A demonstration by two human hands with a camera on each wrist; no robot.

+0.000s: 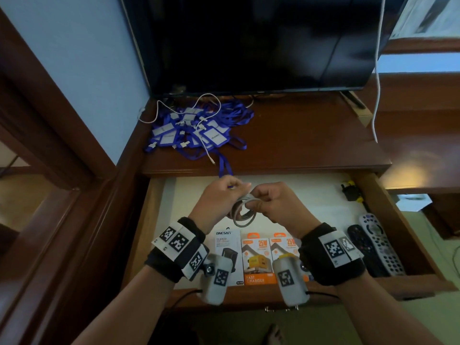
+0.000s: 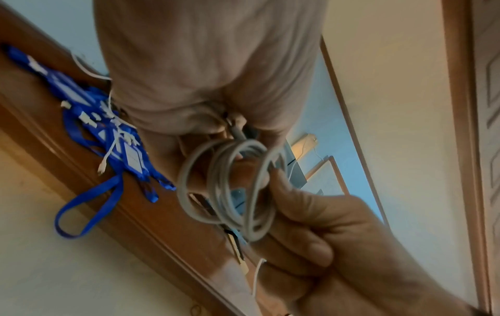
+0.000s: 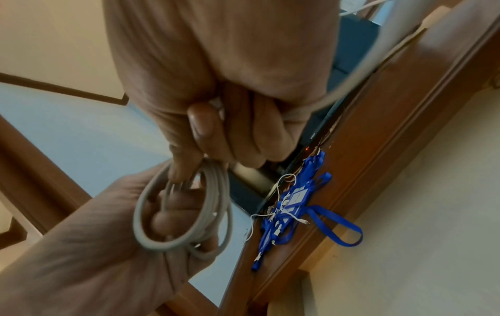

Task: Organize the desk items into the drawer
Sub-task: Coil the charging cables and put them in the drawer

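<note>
Coiling cable (image 1: pixel 245 210) between both fingers (image 1: pixel 256 195)

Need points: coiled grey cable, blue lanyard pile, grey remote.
coiled grey cable (image 2: pixel 227 192): left wrist view, on the bundled loops.
blue lanyard pile (image 1: pixel 199 130): head view, middle of the heap on the desk.
grey remote (image 1: pixel 382 242): head view, its keypad, in the drawer.

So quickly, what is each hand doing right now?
Left hand: closed, gripping the coiled grey cable.
Right hand: closed, pinching the same cable above the open drawer.
</note>
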